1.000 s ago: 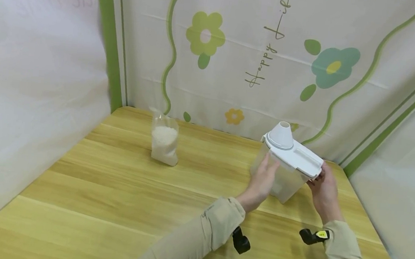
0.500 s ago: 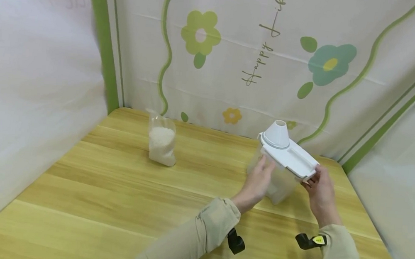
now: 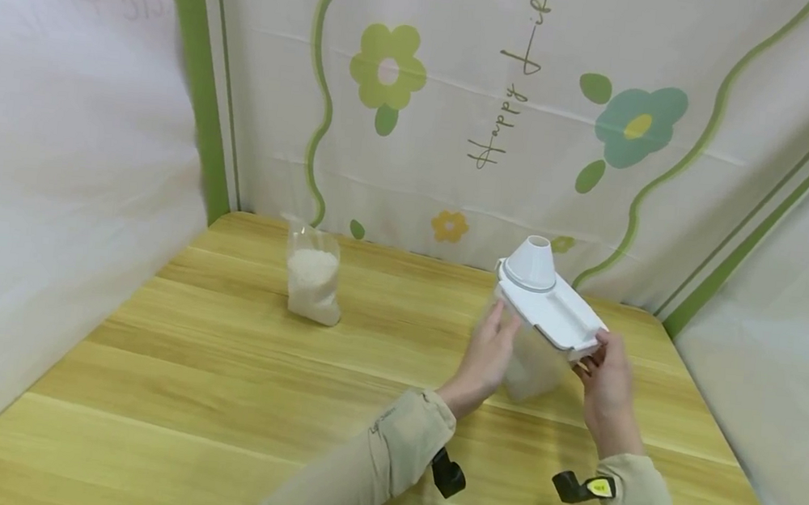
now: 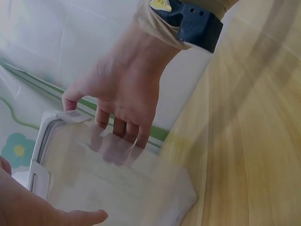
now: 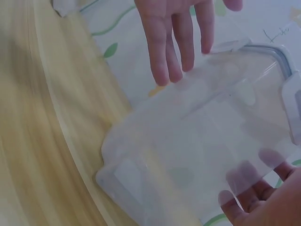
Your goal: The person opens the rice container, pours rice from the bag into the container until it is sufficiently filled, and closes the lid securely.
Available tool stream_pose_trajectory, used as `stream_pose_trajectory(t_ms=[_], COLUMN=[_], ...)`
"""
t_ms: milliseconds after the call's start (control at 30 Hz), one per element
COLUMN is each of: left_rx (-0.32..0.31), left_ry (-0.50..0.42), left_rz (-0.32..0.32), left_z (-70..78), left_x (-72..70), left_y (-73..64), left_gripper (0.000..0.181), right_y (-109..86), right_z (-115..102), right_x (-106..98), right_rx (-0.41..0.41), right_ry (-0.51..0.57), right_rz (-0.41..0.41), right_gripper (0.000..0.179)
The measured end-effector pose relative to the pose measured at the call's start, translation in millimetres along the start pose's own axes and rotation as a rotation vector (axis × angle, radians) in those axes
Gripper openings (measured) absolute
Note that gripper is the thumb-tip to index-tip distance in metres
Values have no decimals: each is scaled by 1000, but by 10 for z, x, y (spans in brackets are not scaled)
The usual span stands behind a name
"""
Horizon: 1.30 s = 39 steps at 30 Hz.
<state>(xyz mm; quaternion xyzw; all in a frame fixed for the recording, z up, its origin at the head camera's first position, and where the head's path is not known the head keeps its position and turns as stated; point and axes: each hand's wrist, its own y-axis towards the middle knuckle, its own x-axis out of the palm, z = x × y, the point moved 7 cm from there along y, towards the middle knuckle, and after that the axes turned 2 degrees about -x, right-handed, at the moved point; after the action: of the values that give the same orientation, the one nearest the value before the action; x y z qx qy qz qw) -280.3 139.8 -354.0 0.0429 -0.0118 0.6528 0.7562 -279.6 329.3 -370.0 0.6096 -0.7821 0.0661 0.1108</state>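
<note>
A translucent plastic storage container (image 3: 528, 370) with a white lid (image 3: 553, 303) stands between my hands at the right of the table. On the lid's far left sits a white cone-shaped cap (image 3: 531, 263). My left hand (image 3: 477, 365) lies along the container's left side, and the right wrist view shows its straight fingers (image 5: 181, 40) touching the wall. At the lid's right end my right hand (image 3: 609, 386) grips the container. Its thumb is over the lid corner and its fingers (image 4: 117, 129) bend against the wall below. The container (image 4: 108, 174) is tilted, its bottom close over the table.
A clear bag of white grains (image 3: 313, 286), like rice, stands upright on the wooden table (image 3: 216, 381) at the back left. Printed curtains (image 3: 419, 173) close off the back and both sides. Each wrist carries a black camera mount (image 3: 447, 474).
The container has shifted slightly left, its right end swinging nearer to me. Both hands have moved along with it, staying in contact. The bag of grains has stayed in place.
</note>
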Motion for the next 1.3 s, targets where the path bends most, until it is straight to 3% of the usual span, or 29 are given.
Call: stream_pose_trajectory(t_ms=[400,733,933,1300], left_rx=[12,-9,18,-10], left_ry=[-21,-9,-31,10], left_rz=[10,24,-8,14], left_z=[-3,1,0,-54], left_x=[-75,-104,-100,-143], left_y=[5,-33,-40,-32], left_gripper=[81,82,82,82], right_y=[-261,-408,-485,-564], right_z=[51,57,45,70], right_x=[166,224,253,319], right_rx=[37,21,-23,-107], right_ry=[5,-12,-61,-123], right_rz=[121,253,284,351], right_gripper=[29,31,31,34])
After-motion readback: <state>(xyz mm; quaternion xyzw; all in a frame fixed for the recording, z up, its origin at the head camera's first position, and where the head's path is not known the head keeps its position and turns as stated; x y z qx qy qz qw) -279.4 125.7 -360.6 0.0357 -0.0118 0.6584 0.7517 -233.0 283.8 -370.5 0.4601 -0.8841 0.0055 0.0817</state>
